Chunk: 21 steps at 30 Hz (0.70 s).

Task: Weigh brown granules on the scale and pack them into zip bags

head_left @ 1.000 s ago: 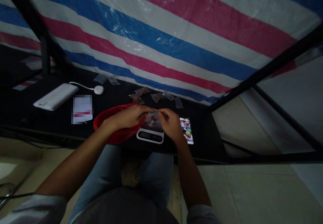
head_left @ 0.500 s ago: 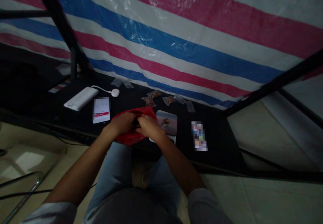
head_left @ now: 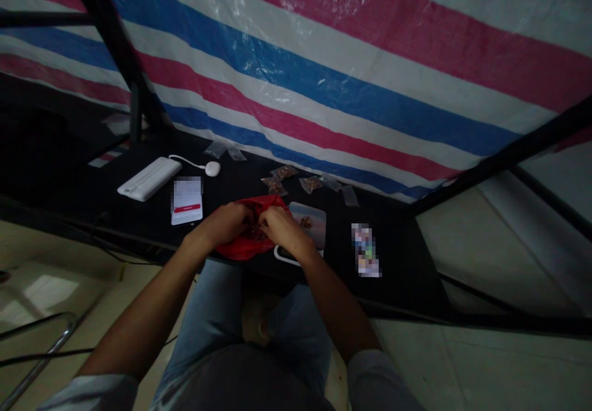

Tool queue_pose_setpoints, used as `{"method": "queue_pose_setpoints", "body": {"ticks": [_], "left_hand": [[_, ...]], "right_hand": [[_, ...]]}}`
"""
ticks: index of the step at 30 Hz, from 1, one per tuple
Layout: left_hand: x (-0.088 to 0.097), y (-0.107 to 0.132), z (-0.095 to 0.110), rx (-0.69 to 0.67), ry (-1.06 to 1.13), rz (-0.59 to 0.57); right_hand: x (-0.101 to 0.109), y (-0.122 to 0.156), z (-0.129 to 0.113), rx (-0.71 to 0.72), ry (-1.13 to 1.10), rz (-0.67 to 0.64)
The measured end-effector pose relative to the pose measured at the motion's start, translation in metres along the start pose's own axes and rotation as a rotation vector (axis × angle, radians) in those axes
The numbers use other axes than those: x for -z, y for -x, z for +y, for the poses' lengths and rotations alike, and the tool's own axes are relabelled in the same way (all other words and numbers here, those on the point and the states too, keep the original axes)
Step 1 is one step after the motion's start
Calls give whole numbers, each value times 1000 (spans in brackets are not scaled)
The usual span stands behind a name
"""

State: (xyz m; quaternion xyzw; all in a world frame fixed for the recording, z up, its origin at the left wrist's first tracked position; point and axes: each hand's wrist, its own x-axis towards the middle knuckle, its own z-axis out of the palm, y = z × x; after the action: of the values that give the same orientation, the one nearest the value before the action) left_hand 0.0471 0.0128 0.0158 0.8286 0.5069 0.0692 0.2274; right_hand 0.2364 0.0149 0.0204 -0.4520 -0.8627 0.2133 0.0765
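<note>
Both my hands sit close together over a crumpled red plastic bag (head_left: 245, 249) on the black table (head_left: 398, 263). My left hand (head_left: 224, 224) and my right hand (head_left: 282, 226) are closed on the bag's gathered top, and the fingers hide what is inside it. Just right of them stands a white kitchen scale (head_left: 308, 224) with a picture-printed top, its front partly covered by my right hand. Beyond the scale lie several small clear bags of brown pieces (head_left: 283, 173).
Further back are empty clear bags (head_left: 350, 196), a white power bank (head_left: 149, 178) cabled to a small white device (head_left: 212, 168), and a printed card (head_left: 187, 201). A phone (head_left: 366, 250) lies right. A striped tarpaulin (head_left: 324, 78) and black frame bars (head_left: 111, 41) surround the table.
My hands have moved left from above the scale onto the red bag, which is now bunched between them. The view has shifted, so the table items appear further right.
</note>
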Motion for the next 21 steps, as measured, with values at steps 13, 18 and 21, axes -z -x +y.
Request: {"method": "queue_pose_setpoints", "body": {"ticks": [13,18,21], "left_hand": [[1,-10,9,-162,162,86],[3,-23,35,-259,238,118],[0,-34,55,-293,318,123]], "right_hand": [[56,47,36,-47,-223,351],[61,71,62,-125,-187,411],[52,74,64,-105,-193,406]]}}
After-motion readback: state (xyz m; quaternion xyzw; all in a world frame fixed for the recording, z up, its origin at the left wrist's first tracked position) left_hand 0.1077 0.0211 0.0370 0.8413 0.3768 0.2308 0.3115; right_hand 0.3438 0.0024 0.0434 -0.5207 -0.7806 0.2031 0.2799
